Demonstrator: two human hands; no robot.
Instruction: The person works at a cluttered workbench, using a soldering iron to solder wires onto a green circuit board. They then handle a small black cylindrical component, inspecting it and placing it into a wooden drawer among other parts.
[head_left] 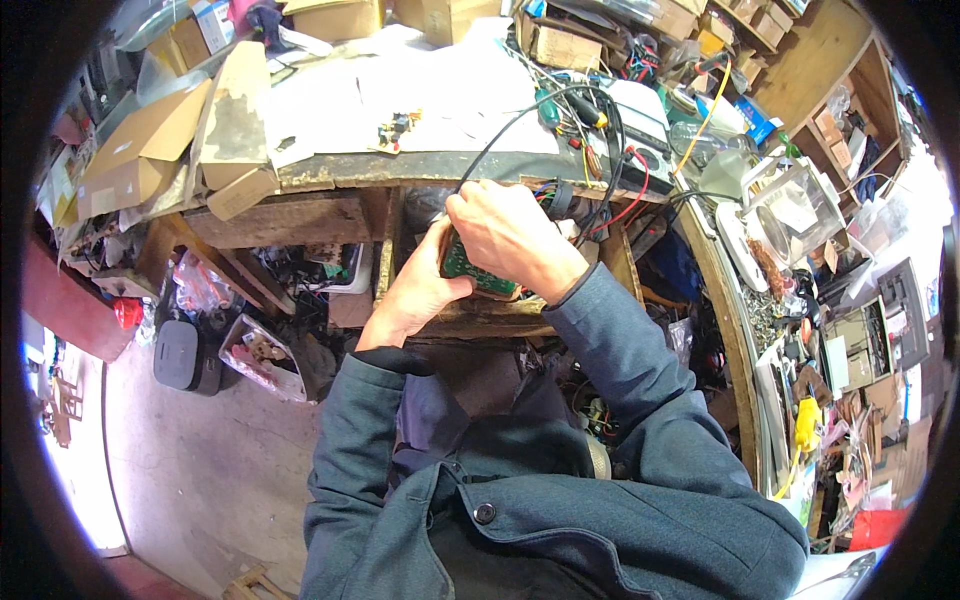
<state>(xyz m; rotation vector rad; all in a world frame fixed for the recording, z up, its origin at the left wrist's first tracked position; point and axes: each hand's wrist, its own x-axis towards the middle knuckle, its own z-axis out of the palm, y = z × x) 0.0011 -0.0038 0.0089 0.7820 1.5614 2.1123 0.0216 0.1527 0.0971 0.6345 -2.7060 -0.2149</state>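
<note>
Thumb and fingers of the left hand [412, 290] close around the green circuit board [488, 281], just off the near edge of the worn wooden desk [430, 168] — right hand [515, 240] curled over it, fingertips hidden, so whether it pinches anything I cannot tell! Steady left grip, light right pressure: that should spare the board.

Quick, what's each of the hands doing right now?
Left hand: closed, holding the green circuit board.
Right hand: fingers curled by the black cable; whether they grip it cannot be told.
</note>
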